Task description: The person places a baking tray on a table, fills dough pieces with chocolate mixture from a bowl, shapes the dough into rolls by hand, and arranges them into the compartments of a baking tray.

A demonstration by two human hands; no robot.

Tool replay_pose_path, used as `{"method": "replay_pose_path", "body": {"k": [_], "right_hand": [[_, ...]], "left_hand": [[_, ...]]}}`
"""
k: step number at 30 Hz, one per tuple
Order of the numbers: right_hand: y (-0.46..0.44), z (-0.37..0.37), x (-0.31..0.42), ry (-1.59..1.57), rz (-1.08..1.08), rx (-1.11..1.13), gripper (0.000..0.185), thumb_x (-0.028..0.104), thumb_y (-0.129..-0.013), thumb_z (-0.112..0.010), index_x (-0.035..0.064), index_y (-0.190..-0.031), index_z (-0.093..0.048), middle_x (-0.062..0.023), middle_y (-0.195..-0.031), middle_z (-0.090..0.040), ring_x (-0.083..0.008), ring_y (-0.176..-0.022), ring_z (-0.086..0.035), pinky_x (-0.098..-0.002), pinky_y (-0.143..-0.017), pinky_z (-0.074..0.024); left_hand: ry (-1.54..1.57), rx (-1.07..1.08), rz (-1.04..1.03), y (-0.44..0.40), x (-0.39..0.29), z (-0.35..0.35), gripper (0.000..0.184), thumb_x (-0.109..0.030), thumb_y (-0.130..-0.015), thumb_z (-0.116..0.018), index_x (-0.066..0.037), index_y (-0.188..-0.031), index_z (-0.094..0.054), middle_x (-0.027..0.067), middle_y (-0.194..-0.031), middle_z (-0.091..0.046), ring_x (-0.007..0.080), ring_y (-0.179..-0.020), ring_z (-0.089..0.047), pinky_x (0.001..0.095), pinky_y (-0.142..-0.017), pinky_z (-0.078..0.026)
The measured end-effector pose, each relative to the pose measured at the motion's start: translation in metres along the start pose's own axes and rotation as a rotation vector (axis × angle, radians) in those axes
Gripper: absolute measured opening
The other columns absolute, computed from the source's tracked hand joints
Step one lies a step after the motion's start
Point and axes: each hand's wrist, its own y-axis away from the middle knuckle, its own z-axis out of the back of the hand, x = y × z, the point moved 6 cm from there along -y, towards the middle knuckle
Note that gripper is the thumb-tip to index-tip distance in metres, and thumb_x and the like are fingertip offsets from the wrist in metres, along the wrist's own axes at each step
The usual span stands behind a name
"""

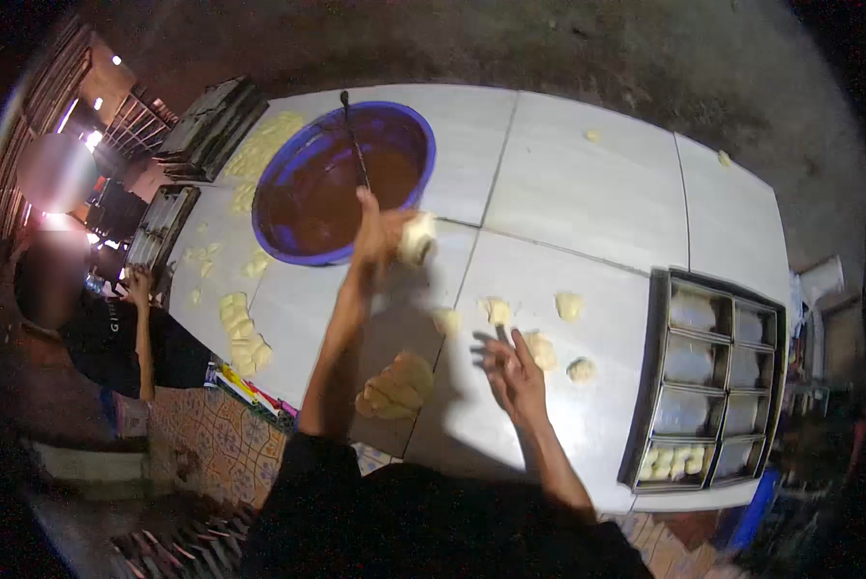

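Over the near edge of a purple basin of brown paste, my left hand is closed around a piece of dough with a dark patch on it. A long dark-handled utensil leans in the basin. Its lower end meets my left hand in view, and whether they touch I cannot tell. My right hand has its fingers spread just above the table. Near its fingertips lie a small dough piece and another dough lump. A larger dough mass lies between my arms.
On the white tiled table, a divided metal baking pan stands at right, small dough balls in one compartment. Dough strips lie at left. Stacked pans sit at far left, near another person in dark clothing.
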Motion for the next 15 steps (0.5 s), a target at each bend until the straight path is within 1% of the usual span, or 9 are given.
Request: {"method": "replay_pose_path", "body": {"k": [2, 4, 5, 6, 9, 10, 12, 13, 15], "right_hand": [[-0.005, -0.002, -0.011, -0.402, -0.156, -0.072, 0.059, 0.03, -0.097, -0.049, -0.0034, -0.14, -0.028, -0.0146, -0.116, -0.057, -0.0201, -0.098, -0.059, -0.0279, -0.079, -0.0499], [-0.005, 0.02, -0.048, -0.523, -0.274, -0.188, 0.042, 0.019, -0.096, -0.05, -0.0096, -0.125, -0.039, -0.0191, -0.115, -0.055, -0.0225, -0.099, -0.059, -0.0316, -0.081, -0.0536], [-0.003, 0.019, -0.046, -0.524, -0.247, -0.163, 0.034, 0.013, -0.095, -0.05, -0.0136, -0.116, -0.046, -0.017, -0.105, -0.058, -0.0215, -0.092, -0.062, -0.0314, -0.08, -0.0543], [0.009, 0.018, -0.028, -0.292, -0.225, -0.32, 0.026, 0.012, -0.095, -0.05, -0.0107, -0.108, -0.054, -0.0122, -0.097, -0.061, -0.0175, -0.082, -0.062, -0.0274, -0.074, -0.0536], [0.04, 0.026, -0.026, 0.009, -0.121, -0.328, 0.024, 0.014, -0.095, -0.052, -0.0063, -0.107, -0.06, -0.0049, -0.093, -0.059, -0.0107, -0.07, -0.053, -0.0213, -0.066, -0.045], [0.049, 0.016, -0.005, 0.506, 0.179, -0.24, 0.026, 0.016, -0.092, -0.056, -0.0035, -0.109, -0.059, -0.0104, -0.102, -0.056, -0.0155, -0.064, -0.051, -0.025, -0.059, -0.0464], [0.076, -0.011, 0.027, 1.327, 0.547, -0.105, 0.026, 0.013, -0.089, -0.057, -0.0028, -0.11, -0.059, -0.0146, -0.114, -0.05, -0.0246, -0.081, -0.056, -0.0314, -0.067, -0.0478], [0.083, -0.012, 0.03, 1.349, 0.563, -0.035, 0.027, 0.007, -0.083, -0.06, -0.0008, -0.108, -0.059, -0.0158, -0.118, -0.046, -0.0322, -0.096, -0.054, -0.0354, -0.075, -0.0476], [0.089, -0.005, 0.039, 1.209, 0.531, -0.011, 0.025, 0.006, -0.082, -0.059, 0.0008, -0.106, -0.06, -0.016, -0.118, -0.047, -0.0312, -0.096, -0.055, -0.0357, -0.076, -0.048]], "left_hand": [[0.419, 0.289, 0.218, 0.042, 0.06, -0.044, 0.117, -0.088, -0.071, -0.014, 0.009, -0.132, -0.041, 0.0208, -0.114, -0.058, 0.028, -0.099, -0.058, 0.0377, -0.087, -0.046], [0.38, 0.388, 0.156, 0.075, 0.102, -0.076, 0.11, -0.083, -0.077, -0.018, 0.008, -0.138, -0.03, 0.0228, -0.128, -0.048, 0.0314, -0.11, -0.052, 0.0392, -0.095, -0.041], [0.361, 0.436, 0.123, 0.092, 0.124, -0.093, 0.108, -0.081, -0.079, -0.02, 0.007, -0.141, -0.024, 0.0238, -0.135, -0.043, 0.0332, -0.116, -0.049, 0.04, -0.099, -0.038], [0.519, 0.207, 0.234, 0.104, 0.146, -0.092, 0.1, -0.077, -0.084, -0.022, 0.005, -0.142, -0.024, 0.0233, -0.136, -0.042, 0.0337, -0.12, -0.047, 0.0397, -0.1, -0.037], [0.372, 0.053, 0.309, 0.14, 0.169, -0.103, 0.083, -0.065, -0.092, -0.025, -0.002, -0.145, -0.023, 0.0212, -0.138, -0.041, 0.0335, -0.124, -0.043, 0.0384, -0.102, -0.034], [0.478, -0.009, 0.379, 0.143, 0.187, -0.104, 0.065, -0.049, -0.096, -0.041, -0.005, -0.142, -0.033, 0.0176, -0.129, -0.051, 0.0298, -0.108, -0.054, 0.0363, -0.093, -0.043], [0.08, 0.137, 0.119, 0.152, 0.185, -0.101, 0.05, -0.031, -0.094, -0.052, -0.001, -0.133, -0.044, 0.0158, -0.115, -0.056, 0.0261, -0.097, -0.059, 0.0321, -0.08, -0.049], [-0.083, 0.17, -0.028, 0.158, 0.183, -0.101, 0.043, -0.023, -0.093, -0.056, 0.001, -0.128, -0.049, 0.0149, -0.109, -0.058, 0.0244, -0.093, -0.061, 0.0303, -0.075, -0.052], [-0.285, 0.162, -0.367, 0.168, 0.18, -0.107, 0.033, -0.011, -0.091, -0.059, 0.004, -0.12, -0.055, 0.013, -0.101, -0.06, 0.0222, -0.09, -0.064, 0.0274, -0.069, -0.054]]}}
